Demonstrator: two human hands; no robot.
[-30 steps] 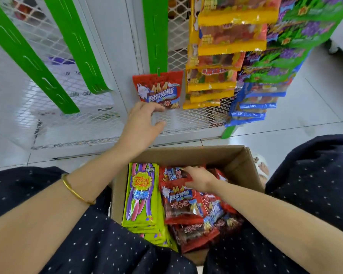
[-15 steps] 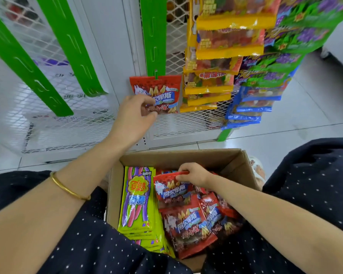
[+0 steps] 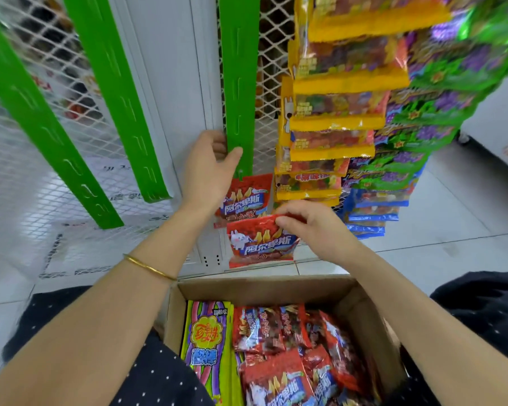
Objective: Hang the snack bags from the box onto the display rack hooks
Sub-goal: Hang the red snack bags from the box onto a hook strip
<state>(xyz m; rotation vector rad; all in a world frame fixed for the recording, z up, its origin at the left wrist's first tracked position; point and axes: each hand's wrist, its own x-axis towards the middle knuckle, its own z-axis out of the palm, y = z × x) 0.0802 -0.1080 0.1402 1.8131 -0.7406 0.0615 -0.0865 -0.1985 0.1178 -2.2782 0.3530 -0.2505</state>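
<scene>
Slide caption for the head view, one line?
Left hand grips green strip; right hand pinches red snack bag above the box.

Left hand (image 3: 208, 171) partly hides hung bag (image 3: 248, 197); box (image 3: 261, 291) cropped.

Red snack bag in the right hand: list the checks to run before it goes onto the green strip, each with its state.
1. Grip: the right hand pinches the held red bag at its top edge: ok.
2. Support: the left hand grips the green strip: ok.
3. Room: the strip is bare above the hung red bag: ok.
4. Hang hole of the held bag clear: cannot tell, the fingers cover that edge.
5. Height: the held bag is level with a free hook: not ok, it is lower than the hung bag.
6. Stock: more bags lie in the box: ok.
</scene>
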